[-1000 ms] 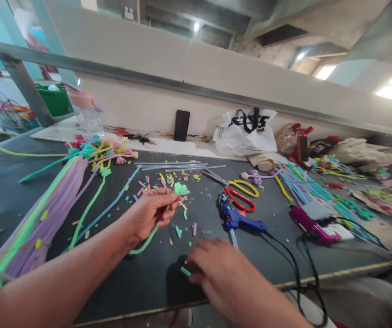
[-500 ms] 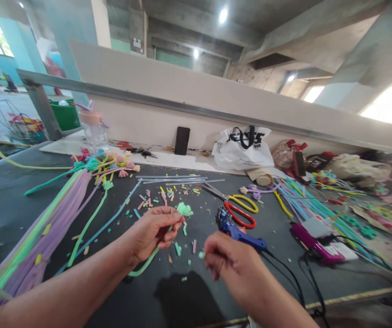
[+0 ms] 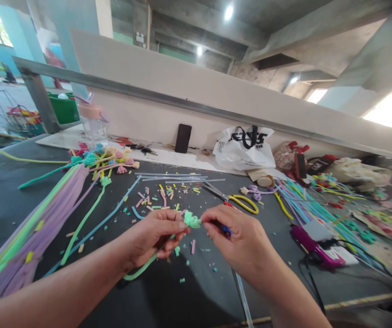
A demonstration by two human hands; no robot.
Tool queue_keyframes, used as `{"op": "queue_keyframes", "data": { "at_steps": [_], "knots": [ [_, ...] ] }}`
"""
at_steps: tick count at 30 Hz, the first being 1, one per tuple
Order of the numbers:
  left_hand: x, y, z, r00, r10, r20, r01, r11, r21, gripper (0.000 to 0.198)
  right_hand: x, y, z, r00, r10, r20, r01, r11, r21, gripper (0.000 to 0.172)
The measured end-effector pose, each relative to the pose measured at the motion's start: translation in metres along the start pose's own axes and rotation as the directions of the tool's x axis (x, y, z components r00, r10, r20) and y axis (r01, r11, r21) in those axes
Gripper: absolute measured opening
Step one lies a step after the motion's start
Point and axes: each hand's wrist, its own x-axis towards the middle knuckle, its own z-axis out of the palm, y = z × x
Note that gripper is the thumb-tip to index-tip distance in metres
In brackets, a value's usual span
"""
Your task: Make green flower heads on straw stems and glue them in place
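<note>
My left hand (image 3: 167,232) is closed around a mint-green pipe-cleaner flower (image 3: 192,220), pinching it just under its fuzzy head. Its green stem (image 3: 141,272) curves down behind that hand. From the right, the thumb and index finger of my right hand (image 3: 232,232) pinch at the flower's edge, where a small pale green bit shows. A bit of blue glue gun (image 3: 226,231) shows behind the right hand, which hides the rest. A clear glue stick (image 3: 242,296) lies below the right wrist. Yellow-handled scissors (image 3: 242,203) lie beyond the right hand.
Pipe-cleaner offcuts (image 3: 163,196) litter the dark table. Long purple and green pipe cleaners (image 3: 50,218) lie at left, finished-looking flowers (image 3: 105,181) behind them. Clear glue sticks (image 3: 172,176) lie mid-table. At right are a magenta device (image 3: 315,248) with cords and a white bag (image 3: 244,150).
My right hand has moved up and left to the green flower. It now covers most of the blue glue gun and the red scissor handle. The left hand has shifted slightly right.
</note>
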Motion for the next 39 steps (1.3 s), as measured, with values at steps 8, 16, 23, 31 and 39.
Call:
{"op": "queue_keyframes", "data": {
  "at_steps": [8,16,23,31,39],
  "knots": [
    [0.001,-0.002,-0.001,0.999,0.016,-0.03,-0.015,0.999,0.029,0.014,-0.008,0.003,0.008,0.999,-0.032,0.027,0.033,0.999,-0.031,0.02],
    [0.003,-0.004,0.0,0.998,0.0,-0.062,0.004,0.998,0.061,0.018,-0.011,-0.001,0.012,0.994,-0.001,0.111,0.023,0.98,-0.198,0.017],
    [0.002,-0.006,0.0,0.998,-0.009,-0.068,0.017,0.994,0.109,0.021,-0.012,-0.005,0.012,0.987,0.035,0.157,0.017,0.948,-0.317,0.017],
    [0.004,-0.009,0.002,0.995,-0.023,-0.102,0.039,0.987,0.157,0.022,-0.013,-0.005,0.016,0.984,-0.002,0.179,0.071,0.922,-0.381,0.018],
    [0.001,-0.009,0.004,0.995,-0.026,-0.095,0.044,0.979,0.197,0.021,-0.014,-0.007,0.017,0.977,0.028,0.213,0.054,0.928,-0.369,0.018]
  ]
}}
